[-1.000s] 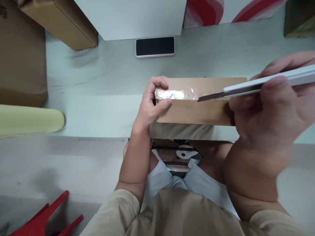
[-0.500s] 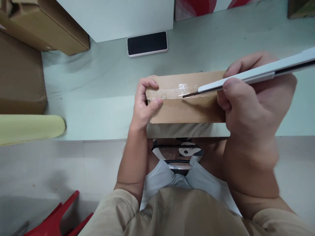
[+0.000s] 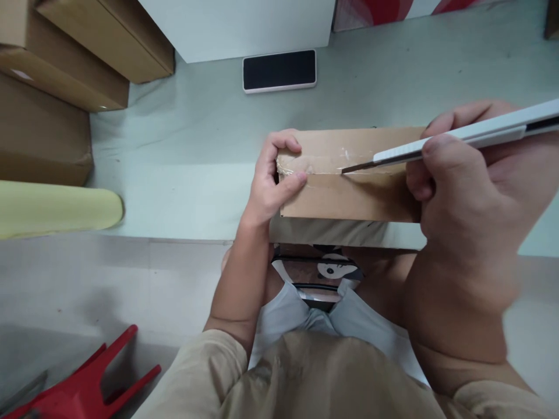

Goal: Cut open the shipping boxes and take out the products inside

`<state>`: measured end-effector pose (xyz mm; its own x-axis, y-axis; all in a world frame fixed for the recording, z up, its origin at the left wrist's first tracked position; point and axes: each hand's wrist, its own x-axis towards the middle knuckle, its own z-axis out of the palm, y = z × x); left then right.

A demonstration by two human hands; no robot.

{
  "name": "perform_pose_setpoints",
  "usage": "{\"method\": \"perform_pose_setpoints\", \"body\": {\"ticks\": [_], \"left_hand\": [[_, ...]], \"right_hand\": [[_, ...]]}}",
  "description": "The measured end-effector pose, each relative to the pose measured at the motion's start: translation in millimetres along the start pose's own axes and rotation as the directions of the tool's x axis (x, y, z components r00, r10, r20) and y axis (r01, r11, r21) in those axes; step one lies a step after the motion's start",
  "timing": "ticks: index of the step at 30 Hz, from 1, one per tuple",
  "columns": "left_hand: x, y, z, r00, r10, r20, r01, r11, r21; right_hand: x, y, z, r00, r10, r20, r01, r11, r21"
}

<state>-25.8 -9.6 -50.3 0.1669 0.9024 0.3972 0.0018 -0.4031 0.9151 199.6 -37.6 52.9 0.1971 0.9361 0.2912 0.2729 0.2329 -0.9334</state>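
Note:
A small brown cardboard box with clear tape along its top seam is in front of me at the table's near edge. My left hand grips its left end, thumb on the top face and fingers on the far side. My right hand is closed around a white utility knife, its handle slanting up to the right. The dark blade tip meets the taped seam near the middle of the box. The right end of the box is hidden behind my right hand.
A phone, screen dark, lies beyond the box beside a white panel. Larger cardboard boxes are stacked at the far left. A yellow rounded object juts in at the left edge. A red stool stands on the floor, lower left.
The view has shifted, so the table, box and both hands appear farther right. The blade stays on the seam, its tip at most slightly nearer my left hand. Both grips are unchanged.

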Motion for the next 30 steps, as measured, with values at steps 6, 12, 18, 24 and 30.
{"method": "perform_pose_setpoints", "body": {"ticks": [6,12,18,24,30], "left_hand": [[0.3,-3.5,1.2,1.0,0.021,-0.013,-0.021,1.0,0.009],[1.2,-8.1,2.9,0.998,0.043,-0.034,-0.042,0.999,0.034],[1.5,-8.3,2.1,0.999,0.001,-0.046,-0.001,1.0,0.002],[2.2,-7.7,0.8,0.999,0.04,-0.022,-0.039,0.998,0.042],[2.4,-7.0,0.6,0.997,0.079,-0.028,-0.077,0.996,0.046]], "right_hand": [[2.4,-5.8,1.4,0.998,-0.049,0.044,0.056,0.981,-0.187],[4.5,-13.5,11.0,0.999,-0.047,0.008,0.047,0.952,-0.304],[6.2,-7.9,-1.0,0.992,-0.011,0.122,0.031,0.987,-0.157],[4.6,-3.5,-10.8,0.982,0.005,0.189,-0.028,0.993,0.117],[5.9,-5.2,1.9,0.996,0.041,0.08,-0.052,0.988,0.145]]}}
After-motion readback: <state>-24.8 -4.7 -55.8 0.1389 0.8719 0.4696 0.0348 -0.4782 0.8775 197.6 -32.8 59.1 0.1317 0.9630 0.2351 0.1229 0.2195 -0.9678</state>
